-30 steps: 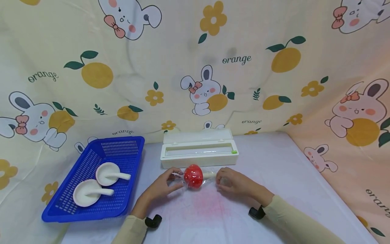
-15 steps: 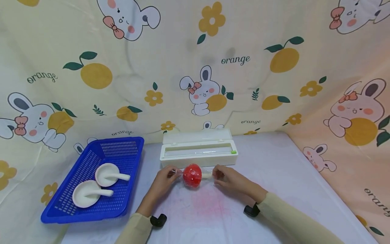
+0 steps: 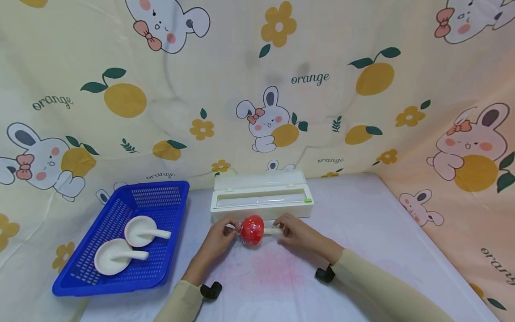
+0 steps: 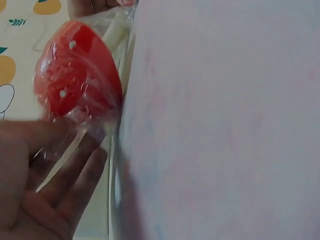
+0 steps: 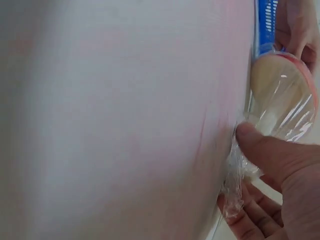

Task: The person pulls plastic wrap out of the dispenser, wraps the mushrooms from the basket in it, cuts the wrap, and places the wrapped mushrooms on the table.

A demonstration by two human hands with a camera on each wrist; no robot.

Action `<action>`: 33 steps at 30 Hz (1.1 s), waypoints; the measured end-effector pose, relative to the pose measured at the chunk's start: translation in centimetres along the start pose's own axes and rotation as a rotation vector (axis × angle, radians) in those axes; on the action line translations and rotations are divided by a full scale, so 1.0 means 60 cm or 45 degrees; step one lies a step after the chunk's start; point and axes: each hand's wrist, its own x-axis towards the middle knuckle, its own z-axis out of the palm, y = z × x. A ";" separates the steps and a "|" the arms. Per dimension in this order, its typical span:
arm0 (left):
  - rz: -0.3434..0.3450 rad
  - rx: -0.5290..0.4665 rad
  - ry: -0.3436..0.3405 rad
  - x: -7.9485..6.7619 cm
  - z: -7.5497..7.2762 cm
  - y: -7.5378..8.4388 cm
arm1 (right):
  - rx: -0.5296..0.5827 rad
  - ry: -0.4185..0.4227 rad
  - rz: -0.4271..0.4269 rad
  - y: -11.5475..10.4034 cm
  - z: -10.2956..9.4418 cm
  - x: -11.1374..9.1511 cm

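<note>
A toy mushroom point(image 3: 252, 231) with a red, white-dotted cap and a pale stem lies on its side, wrapped in clear cling film point(image 5: 295, 122). At the cap end, my left hand point(image 3: 220, 237) pinches gathered film between thumb and fingers. My right hand point(image 3: 301, 235) is at the stem end, with thumb and fingers on the bunched film there. The right wrist view shows the pale underside of the cap through creased film. In the left wrist view the film pulls into folds beside my left fingers point(image 4: 82, 170).
Behind the hands stands a white cling film dispenser point(image 3: 261, 211) with its lid up and a roll inside. To the left, a blue basket point(image 3: 157, 279) holds two white mushroom-shaped pieces point(image 3: 112, 257). A pinkish stain point(image 3: 277, 266) marks the white table cover point(image 3: 354, 210).
My left fingers have closed from a spread pose onto the film at the cap end. My right hand has moved left along the stem, and the mushroom has shifted slightly left.
</note>
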 end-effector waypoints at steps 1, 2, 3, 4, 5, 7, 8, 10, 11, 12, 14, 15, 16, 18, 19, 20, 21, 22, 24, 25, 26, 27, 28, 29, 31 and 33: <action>-0.036 -0.017 -0.023 -0.002 -0.002 0.001 | -0.002 -0.004 0.018 -0.001 0.001 0.002; -0.073 -0.036 -0.051 -0.004 -0.003 0.002 | -0.004 -0.007 0.041 -0.002 0.002 0.003; -0.101 -0.044 -0.087 -0.005 -0.005 0.004 | -0.001 -0.009 0.066 -0.002 0.003 0.004; -0.114 -0.049 -0.122 -0.007 -0.008 0.006 | 0.003 -0.009 0.095 -0.005 0.002 0.006; -0.120 -0.051 -0.156 -0.008 -0.010 0.007 | 0.010 -0.003 0.111 -0.006 0.002 0.007; -0.103 -0.035 -0.213 -0.009 -0.013 0.008 | 0.028 0.013 0.131 -0.010 0.001 0.008; -0.078 -0.017 -0.236 -0.010 -0.014 0.007 | 0.036 0.022 0.136 -0.011 0.001 0.009; -0.035 0.012 -0.248 -0.009 -0.014 0.005 | 0.050 0.040 0.132 -0.013 0.000 0.009; -0.030 0.024 -0.241 -0.009 -0.013 0.004 | 0.053 0.048 0.123 -0.013 0.000 0.009; -0.018 0.037 -0.226 -0.009 -0.012 0.003 | 0.059 0.049 0.124 -0.014 0.000 0.008; -0.003 0.044 -0.181 -0.008 -0.011 0.002 | 0.058 0.056 0.119 -0.013 0.000 0.007; -0.010 0.043 -0.152 -0.008 -0.010 0.003 | 0.050 0.065 0.115 -0.013 0.000 0.007; -0.015 0.041 -0.119 -0.008 -0.010 0.004 | 0.041 0.077 0.104 -0.013 0.000 0.006; -0.009 0.050 -0.043 -0.008 -0.011 0.006 | 0.007 0.119 0.072 -0.015 -0.002 0.004; -0.006 0.045 -0.010 -0.008 -0.011 0.008 | -0.017 0.153 0.051 -0.015 -0.003 0.001; 0.000 0.037 0.023 -0.008 -0.011 0.010 | -0.045 0.190 0.028 -0.016 -0.004 -0.002; 0.006 0.027 0.048 -0.008 -0.011 0.012 | -0.078 0.230 0.002 -0.016 -0.006 -0.004; 0.017 0.016 0.072 -0.008 -0.012 0.014 | -0.106 0.264 -0.026 -0.017 -0.008 -0.007; 0.031 -0.002 0.102 -0.009 -0.014 0.020 | -0.153 0.319 -0.059 -0.020 -0.013 -0.013; 0.027 -0.013 0.110 -0.009 -0.015 0.023 | -0.152 0.335 -0.066 -0.021 -0.014 -0.016; 0.024 -0.025 0.118 -0.009 -0.016 0.025 | -0.129 0.341 -0.074 -0.024 -0.016 -0.019; 0.023 -0.030 0.124 -0.010 -0.017 0.026 | -0.102 0.346 -0.082 -0.026 -0.018 -0.022; 0.020 -0.040 0.132 -0.010 -0.017 0.029 | -0.064 0.348 -0.086 -0.027 -0.019 -0.025; 0.018 -0.049 0.140 -0.010 -0.017 0.031 | -0.023 0.349 -0.089 -0.028 -0.020 -0.027; 0.021 -0.061 0.159 -0.010 -0.016 0.033 | 0.060 0.345 -0.101 -0.030 -0.022 -0.032; 0.025 -0.066 0.174 -0.009 -0.015 0.036 | 0.103 0.351 -0.125 -0.029 -0.023 -0.035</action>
